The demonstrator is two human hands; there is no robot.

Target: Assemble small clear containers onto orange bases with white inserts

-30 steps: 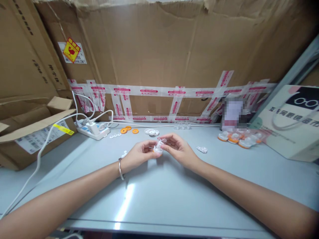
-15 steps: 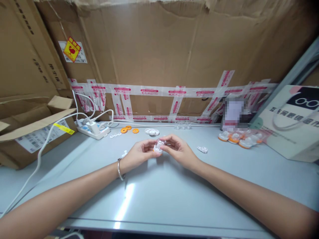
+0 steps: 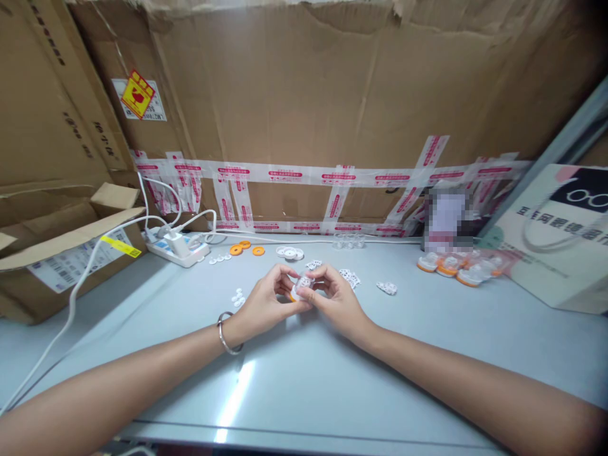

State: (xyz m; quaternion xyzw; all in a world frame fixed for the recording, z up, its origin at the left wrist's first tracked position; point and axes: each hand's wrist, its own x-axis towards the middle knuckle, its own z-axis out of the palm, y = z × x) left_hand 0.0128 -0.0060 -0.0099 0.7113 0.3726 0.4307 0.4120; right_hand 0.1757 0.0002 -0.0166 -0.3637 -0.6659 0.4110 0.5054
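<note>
Both hands hold one small clear dome with a white and orange base (image 3: 302, 289) above the middle of the table. The fingers of my left hand (image 3: 273, 292) are closed round its left side. My right hand (image 3: 335, 297) grips it from the right, thumb across the front. Fingers cover much of the piece. Small white pieces with dark marks (image 3: 350, 277) lie just behind my right hand, and another pile of them (image 3: 387, 288) sits farther right. Several little white parts (image 3: 238, 297) rest left of my left hand.
Orange rings (image 3: 236, 250), white discs (image 3: 289, 253) and clear domes (image 3: 348, 240) lie along the back. Several domed pieces with orange bases (image 3: 470, 277) stand at right beside a white bag (image 3: 555, 240). A power strip (image 3: 183, 253) and an open carton (image 3: 66, 247) are at left.
Both hands have shifted slightly down toward me with the domed piece, which is now tilted. White marked pieces behind the hands have come into view.
</note>
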